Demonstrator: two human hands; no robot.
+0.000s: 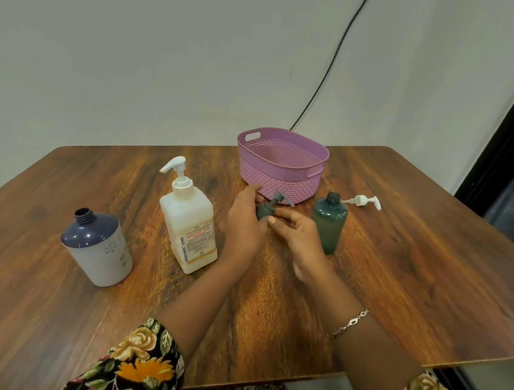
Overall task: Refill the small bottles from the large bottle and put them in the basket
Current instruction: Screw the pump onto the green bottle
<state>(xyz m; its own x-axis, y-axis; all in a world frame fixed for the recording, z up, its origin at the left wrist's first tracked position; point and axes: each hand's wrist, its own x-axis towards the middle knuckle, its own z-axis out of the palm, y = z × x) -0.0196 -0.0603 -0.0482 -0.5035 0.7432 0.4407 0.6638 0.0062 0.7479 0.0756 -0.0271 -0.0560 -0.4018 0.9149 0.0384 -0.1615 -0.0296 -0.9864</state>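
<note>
A small dark bottle (263, 211) with a grey pump top is held at the centre of the wooden tabletop (396, 282). The left hand (244, 221) is wrapped around its body in a closed grip, while the fingers of the right hand (300, 239) are pressed against its right side, so that grip is also closed on the bottle. At 12 o'clock from the hands, just behind them, a pink basket (283, 163) is seen. At 3 o'clock a green bottle (329, 223) stands upright and uncapped, touching the right hand; its white pump (363, 200) lies on the tabletop beyond it. At 9 o'clock the large white pump bottle (187, 223) stands, and farther out a blue-and-white bottle (97, 248) stands open.
</note>
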